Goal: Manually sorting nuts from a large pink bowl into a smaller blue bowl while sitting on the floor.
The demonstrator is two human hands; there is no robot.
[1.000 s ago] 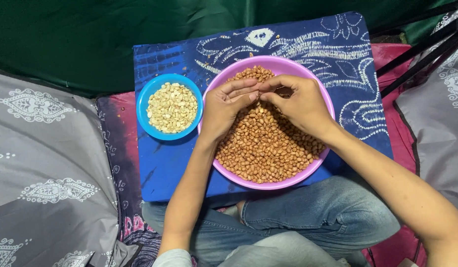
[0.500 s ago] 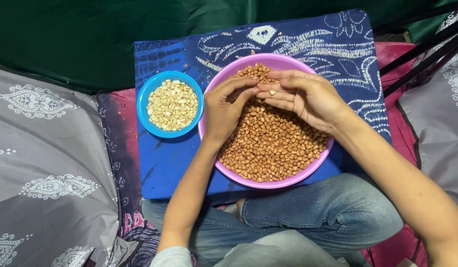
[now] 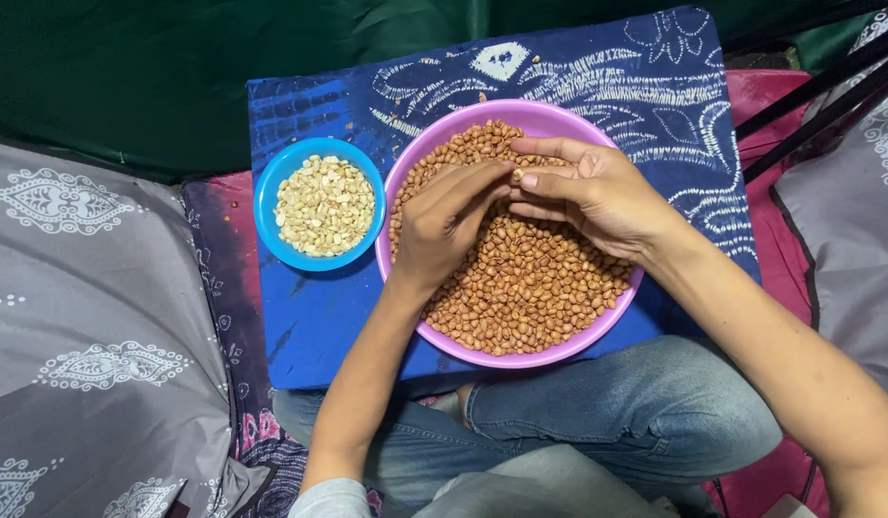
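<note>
Where both stayed, left hand (image 3: 444,225) fingertips now meet right hand (image 3: 593,197).

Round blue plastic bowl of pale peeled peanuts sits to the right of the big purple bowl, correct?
No. The head view shows the round blue plastic bowl of pale peeled peanuts to the left of the big purple bowl, not the right.

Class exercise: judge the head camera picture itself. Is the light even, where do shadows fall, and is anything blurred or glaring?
Head view: soft, even light, no glare; the purple bowl and blue bowl are sharp; a faint shadow lies beneath the left hand on the brown peanuts; the right hand is crisp; the green cloth at the top is dim.
</note>
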